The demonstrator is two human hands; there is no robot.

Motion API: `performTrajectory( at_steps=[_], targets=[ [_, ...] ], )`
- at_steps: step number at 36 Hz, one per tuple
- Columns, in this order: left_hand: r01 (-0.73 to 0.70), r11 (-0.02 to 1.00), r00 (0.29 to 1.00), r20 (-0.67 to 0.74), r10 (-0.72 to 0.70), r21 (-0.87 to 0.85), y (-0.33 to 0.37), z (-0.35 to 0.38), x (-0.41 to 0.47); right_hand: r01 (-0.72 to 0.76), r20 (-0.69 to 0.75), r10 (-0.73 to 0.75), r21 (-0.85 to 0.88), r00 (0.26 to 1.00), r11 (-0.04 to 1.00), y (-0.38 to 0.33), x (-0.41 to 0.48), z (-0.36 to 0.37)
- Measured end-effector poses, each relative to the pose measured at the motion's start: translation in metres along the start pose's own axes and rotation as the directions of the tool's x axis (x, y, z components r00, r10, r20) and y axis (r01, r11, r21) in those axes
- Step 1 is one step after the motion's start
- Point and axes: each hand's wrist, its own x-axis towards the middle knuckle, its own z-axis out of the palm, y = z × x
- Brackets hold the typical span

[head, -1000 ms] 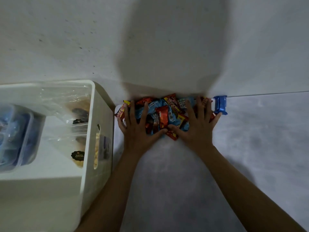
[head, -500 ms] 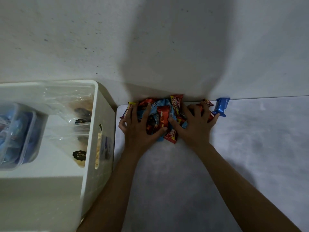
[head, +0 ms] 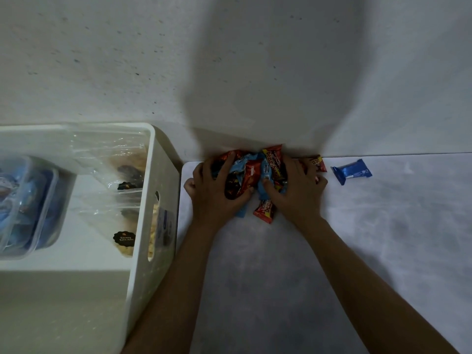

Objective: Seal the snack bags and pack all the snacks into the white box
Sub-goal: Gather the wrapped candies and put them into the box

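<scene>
A heap of small red and blue snack packets [head: 258, 172] lies against the wall at the table's far edge. My left hand [head: 215, 190] curls round the heap's left side and my right hand [head: 296, 190] curls round its right side, squeezing the packets together. One red packet [head: 265, 212] sticks out below the hands, another [head: 318, 163] lies by my right fingers. A blue packet [head: 352, 171] lies apart to the right. The white box [head: 163, 159] stands at the left.
Inside the white box are clear bags of snacks with black labels [head: 124, 238] and a clear lidded tub [head: 28, 205] with blue contents. The wall [head: 229, 60] rises right behind the heap. The grey tabletop [head: 281, 277] stretches toward me.
Both hands went from lying flat and spread on the packets to curling in and bunching them into a tighter heap. The blue packet now lies apart on the right.
</scene>
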Motion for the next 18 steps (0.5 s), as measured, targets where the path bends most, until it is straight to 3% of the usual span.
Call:
performTrajectory(
  at_steps=[7,15,18],
  targets=[
    [-0.002,0.997,1.000,0.028,0.004,-0.077,0.0037,-0.0018,0.0041,0.039,-0.013,-0.039,0.035,0.999,0.999,0.0023,0.0031,-0.0047],
    [-0.111,0.982,0.993,-0.052,0.104,-0.154,0.0037,0.0019,0.0081,0.087,0.049,-0.086,-0.013,0.995,0.996,0.0059,0.0075,-0.0050],
    [-0.102,0.984,0.995,-0.033,0.099,-0.147,0.0038,0.0028,0.0081,0.114,0.042,-0.117,0.055,0.992,0.992,0.0068,0.0083,-0.0061]
  ],
)
